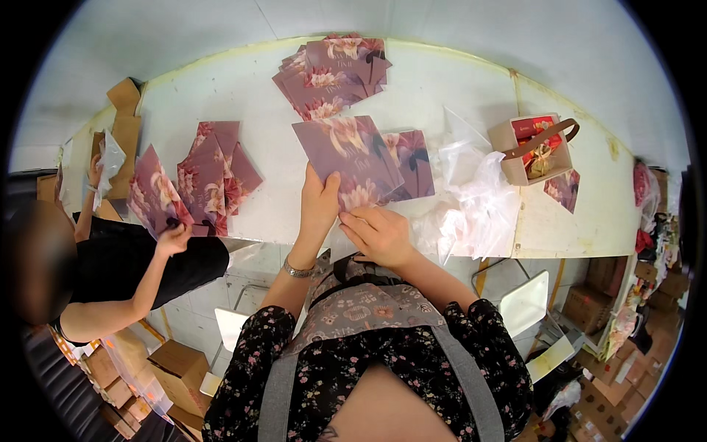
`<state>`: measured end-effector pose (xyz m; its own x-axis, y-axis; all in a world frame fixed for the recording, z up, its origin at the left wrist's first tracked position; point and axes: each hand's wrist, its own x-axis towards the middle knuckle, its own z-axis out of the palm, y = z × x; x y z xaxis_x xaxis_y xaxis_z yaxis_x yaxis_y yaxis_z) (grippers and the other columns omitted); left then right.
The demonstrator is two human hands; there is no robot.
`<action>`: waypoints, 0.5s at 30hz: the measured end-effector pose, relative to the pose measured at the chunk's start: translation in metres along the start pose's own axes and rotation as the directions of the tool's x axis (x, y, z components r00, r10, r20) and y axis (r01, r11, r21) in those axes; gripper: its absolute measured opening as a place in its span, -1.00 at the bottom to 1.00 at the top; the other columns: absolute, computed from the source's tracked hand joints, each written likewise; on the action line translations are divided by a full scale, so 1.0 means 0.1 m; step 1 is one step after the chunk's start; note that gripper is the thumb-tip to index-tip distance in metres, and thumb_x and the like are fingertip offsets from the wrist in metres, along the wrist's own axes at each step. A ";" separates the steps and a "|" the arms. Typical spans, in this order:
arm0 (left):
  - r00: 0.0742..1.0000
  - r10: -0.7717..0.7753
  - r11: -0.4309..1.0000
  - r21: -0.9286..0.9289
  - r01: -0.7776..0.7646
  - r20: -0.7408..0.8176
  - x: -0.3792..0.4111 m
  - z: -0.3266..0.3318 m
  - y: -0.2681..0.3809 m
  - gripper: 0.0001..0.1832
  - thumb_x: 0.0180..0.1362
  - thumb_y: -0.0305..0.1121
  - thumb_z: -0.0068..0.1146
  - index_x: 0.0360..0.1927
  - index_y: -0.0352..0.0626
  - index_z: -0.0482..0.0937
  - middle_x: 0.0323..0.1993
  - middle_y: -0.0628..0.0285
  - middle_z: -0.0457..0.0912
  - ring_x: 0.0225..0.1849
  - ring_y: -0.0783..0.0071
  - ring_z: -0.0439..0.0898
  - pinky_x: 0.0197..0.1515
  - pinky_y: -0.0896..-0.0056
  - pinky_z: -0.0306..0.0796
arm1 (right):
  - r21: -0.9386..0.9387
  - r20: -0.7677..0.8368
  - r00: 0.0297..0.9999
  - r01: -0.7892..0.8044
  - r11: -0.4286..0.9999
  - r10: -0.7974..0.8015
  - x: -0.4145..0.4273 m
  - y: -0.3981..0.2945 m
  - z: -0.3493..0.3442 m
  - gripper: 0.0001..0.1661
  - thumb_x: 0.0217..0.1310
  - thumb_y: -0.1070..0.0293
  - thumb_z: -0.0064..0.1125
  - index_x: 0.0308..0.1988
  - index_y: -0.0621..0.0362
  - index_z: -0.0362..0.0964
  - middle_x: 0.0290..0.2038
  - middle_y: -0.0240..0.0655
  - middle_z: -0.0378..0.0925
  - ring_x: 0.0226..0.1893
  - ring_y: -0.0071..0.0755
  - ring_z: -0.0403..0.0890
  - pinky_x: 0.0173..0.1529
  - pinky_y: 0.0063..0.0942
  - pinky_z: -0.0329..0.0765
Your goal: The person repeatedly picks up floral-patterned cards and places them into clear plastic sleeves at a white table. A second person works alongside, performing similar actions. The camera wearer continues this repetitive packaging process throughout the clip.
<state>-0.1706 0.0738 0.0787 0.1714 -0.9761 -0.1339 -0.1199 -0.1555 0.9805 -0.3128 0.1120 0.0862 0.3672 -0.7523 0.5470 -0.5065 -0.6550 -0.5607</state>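
Note:
My left hand grips a flat mauve floral-printed packet by its lower left side, thumb on top. The packet looks glossy and bears writing. At its lower edge the bent fingers of my right hand pinch what looks like clear plastic film; the fingertips are partly hidden. Another floral packet lies on the table just behind, partly covered. Beyond it is a fanned pile of similar packets. Crumpled clear plastic bags lie to the right of my hands.
On the white table at right stands a cream gift box with a brown strap handle, red and gold items inside. At left a co-worker's hand holds a floral packet beside another pile. White folding stools stand below the table.

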 end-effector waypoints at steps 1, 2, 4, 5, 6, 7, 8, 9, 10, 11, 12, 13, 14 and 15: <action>1.000 0.007 1.000 0.022 -0.006 -0.006 -0.01 0.02 0.01 -0.57 0.15 -0.48 -0.12 0.13 -0.34 0.24 -0.08 0.04 0.50 -0.10 0.27 0.49 -0.02 0.35 0.35 | -0.029 -0.013 1.000 0.027 0.999 -0.027 -0.02 0.00 -0.01 -0.78 -0.16 0.40 0.31 -0.37 0.13 0.52 -0.38 -0.37 0.52 -0.50 -0.35 0.54 -0.48 -0.50 0.45; 1.000 0.006 0.999 0.045 -0.006 -0.007 -0.01 0.04 0.00 -0.56 0.15 -0.48 -0.12 0.13 -0.34 0.23 -0.09 0.01 0.50 -0.10 0.24 0.50 -0.02 0.33 0.35 | -0.023 -0.004 0.999 0.038 0.999 -0.038 -0.04 0.01 -0.02 -0.79 -0.16 0.43 0.30 -0.38 0.15 0.52 -0.38 -0.36 0.52 -0.50 -0.35 0.54 -0.48 -0.49 0.45; 1.000 0.008 0.995 0.097 -0.007 -0.006 -0.04 0.06 -0.01 -0.55 0.16 -0.48 -0.13 0.14 -0.35 0.21 -0.10 -0.05 0.50 -0.11 0.16 0.52 -0.04 0.31 0.36 | -0.009 0.007 0.998 0.059 0.998 -0.059 -0.08 0.04 -0.05 -0.81 -0.18 0.48 0.28 -0.39 0.18 0.52 -0.37 -0.34 0.54 -0.51 -0.34 0.54 -0.47 -0.49 0.46; 1.000 0.009 0.993 0.117 -0.008 -0.012 -0.05 0.07 -0.03 -0.55 0.16 -0.48 -0.13 0.14 -0.35 0.20 -0.11 -0.07 0.51 -0.12 0.12 0.53 -0.05 0.29 0.37 | 0.004 0.005 0.998 0.060 0.998 -0.060 -0.10 0.04 -0.04 -0.80 -0.19 0.48 0.28 -0.39 0.19 0.51 -0.37 -0.33 0.54 -0.51 -0.34 0.54 -0.47 -0.48 0.47; 1.000 0.011 0.990 0.138 -0.008 -0.016 -0.06 0.08 -0.06 -0.55 0.16 -0.48 -0.13 0.14 -0.35 0.20 -0.12 -0.10 0.51 -0.13 0.08 0.53 -0.06 0.26 0.37 | 0.016 0.003 0.998 0.061 0.998 -0.061 -0.12 0.05 -0.03 -0.79 -0.19 0.48 0.27 -0.39 0.20 0.51 -0.36 -0.32 0.55 -0.51 -0.33 0.54 -0.46 -0.47 0.48; 1.000 0.012 0.987 0.158 -0.009 -0.021 -0.06 0.09 -0.07 -0.55 0.16 -0.47 -0.13 0.14 -0.35 0.19 -0.13 -0.12 0.52 -0.13 0.04 0.54 -0.07 0.24 0.38 | 0.029 0.001 0.998 0.062 0.998 -0.062 -0.13 0.06 -0.02 -0.79 -0.20 0.49 0.27 -0.39 0.20 0.51 -0.35 -0.31 0.55 -0.51 -0.33 0.54 -0.46 -0.46 0.49; 1.000 0.006 0.985 0.174 -0.003 -0.020 -0.07 0.09 -0.07 -0.55 0.16 -0.47 -0.13 0.14 -0.35 0.19 -0.14 -0.13 0.52 -0.14 0.02 0.54 -0.07 0.22 0.38 | 0.018 0.015 0.998 0.065 0.998 -0.065 -0.14 0.05 -0.03 -0.79 -0.20 0.49 0.27 -0.38 0.20 0.50 -0.36 -0.30 0.55 -0.51 -0.33 0.54 -0.45 -0.46 0.49; 1.000 -0.001 0.982 0.189 0.004 -0.018 -0.08 0.09 -0.07 -0.54 0.16 -0.47 -0.13 0.15 -0.35 0.18 -0.14 -0.14 0.53 -0.14 -0.01 0.54 -0.08 0.20 0.38 | 0.007 0.031 0.997 0.067 0.998 -0.067 -0.15 0.05 -0.04 -0.78 -0.19 0.49 0.26 -0.38 0.20 0.50 -0.37 -0.30 0.54 -0.51 -0.32 0.54 -0.45 -0.45 0.50; 1.000 -0.008 0.979 0.205 0.011 -0.017 -0.09 0.08 -0.07 -0.54 0.16 -0.47 -0.13 0.15 -0.35 0.18 -0.15 -0.16 0.53 -0.14 -0.04 0.55 -0.09 0.18 0.39 | -0.003 0.046 0.997 0.070 0.998 -0.069 -0.16 0.05 -0.05 -0.78 -0.19 0.49 0.26 -0.38 0.20 0.49 -0.37 -0.29 0.54 -0.51 -0.31 0.54 -0.44 -0.45 0.50; 1.000 0.000 0.977 0.214 0.004 -0.019 -0.10 0.08 -0.08 -0.54 0.16 -0.47 -0.13 0.14 -0.35 0.18 -0.16 -0.16 0.53 -0.16 -0.04 0.55 -0.10 0.18 0.39 | 0.003 0.046 0.996 0.070 0.998 -0.070 -0.17 0.04 -0.04 -0.78 -0.19 0.50 0.25 -0.37 0.20 0.48 -0.38 -0.29 0.54 -0.52 -0.30 0.54 -0.45 -0.45 0.50; 1.000 0.007 0.975 0.224 -0.002 -0.021 -0.10 0.08 -0.09 -0.54 0.16 -0.46 -0.12 0.14 -0.36 0.18 -0.18 -0.17 0.54 -0.17 -0.04 0.55 -0.11 0.17 0.39 | 0.011 0.046 0.996 0.071 0.997 -0.072 -0.17 0.04 -0.03 -0.77 -0.19 0.52 0.24 -0.37 0.20 0.47 -0.38 -0.29 0.53 -0.52 -0.29 0.54 -0.46 -0.45 0.50; 1.000 0.015 0.972 0.234 -0.009 -0.024 -0.11 0.08 -0.10 -0.55 0.16 -0.46 -0.12 0.14 -0.36 0.18 -0.19 -0.17 0.54 -0.18 -0.05 0.56 -0.12 0.16 0.39 | 0.018 0.046 0.996 0.072 0.997 -0.073 -0.17 0.04 -0.02 -0.76 -0.19 0.53 0.24 -0.36 0.21 0.46 -0.39 -0.29 0.53 -0.52 -0.28 0.54 -0.47 -0.45 0.49; 1.000 -0.007 0.965 0.260 0.011 -0.015 -0.12 0.07 -0.09 -0.55 0.16 -0.45 -0.12 0.13 -0.37 0.18 -0.20 -0.18 0.54 -0.19 -0.06 0.56 -0.13 0.15 0.40 | 0.054 0.048 0.998 0.025 0.998 -0.027 -0.17 0.04 -0.01 -0.78 -0.18 0.54 0.21 -0.37 0.20 0.44 -0.38 -0.30 0.52 -0.51 -0.28 0.53 -0.46 -0.45 0.49; 1.000 -0.030 0.958 0.285 0.031 -0.007 -0.14 0.09 -0.09 -0.55 0.16 -0.44 -0.12 0.12 -0.37 0.18 -0.21 -0.18 0.54 -0.20 -0.06 0.56 -0.15 0.15 0.40 | 0.089 0.053 0.998 -0.022 0.996 0.018 -0.19 0.04 0.00 -0.80 -0.17 0.54 0.19 -0.38 0.20 0.42 -0.38 -0.31 0.51 -0.51 -0.27 0.53 -0.46 -0.45 0.49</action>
<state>-0.1803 0.0879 0.0702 0.1822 -0.9698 -0.1621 -0.3879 -0.2224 0.8945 -0.3214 0.1234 0.0733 0.3988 -0.7663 0.5037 -0.4430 -0.6419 -0.6259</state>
